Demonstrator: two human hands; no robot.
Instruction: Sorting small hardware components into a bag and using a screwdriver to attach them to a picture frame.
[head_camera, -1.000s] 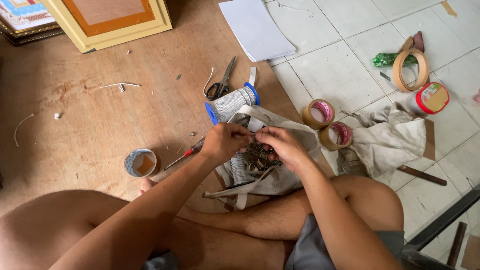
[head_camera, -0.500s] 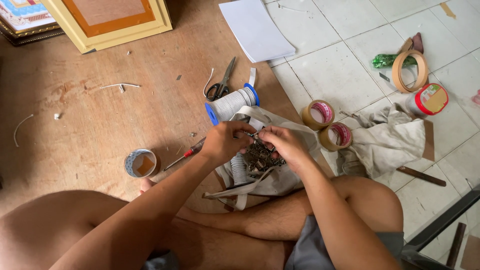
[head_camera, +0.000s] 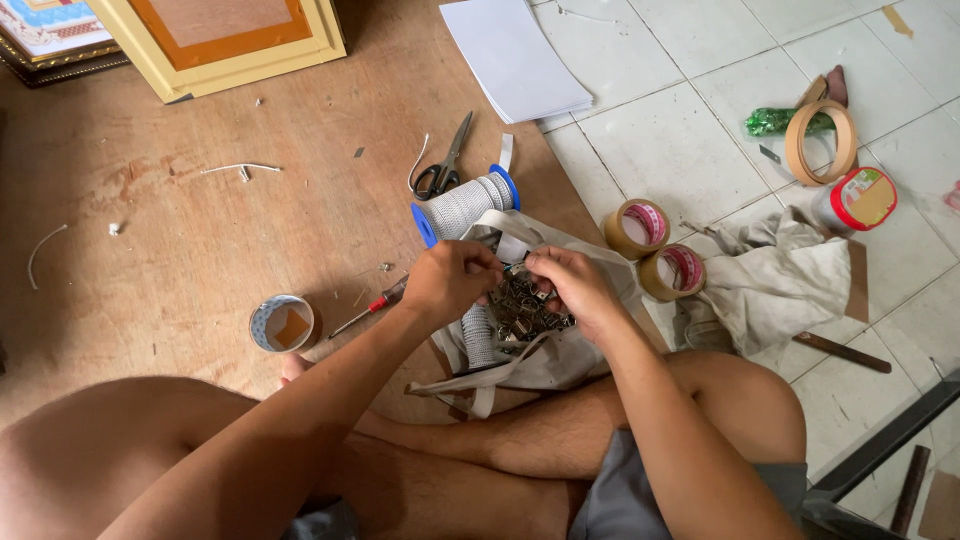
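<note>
Metal clips, small and dark, lie heaped in the mouth of a pale cloth bag, and both hands work right above that heap. The left hand is curled, its fingertips pinched on a small piece at the bag's opening; the right hand meets it from the other side, fingers pinched on the same small piece, which is too tiny to name. The bag rests on the floor against the person's crossed legs. Just beyond the hands lies a spool of white cord with blue ends, and past it black-handled scissors. A red-handled screwdriver and a tape roll lie to the left on the brown board. Two tape rolls stand to the right beside a crumpled grey rag.
</note>
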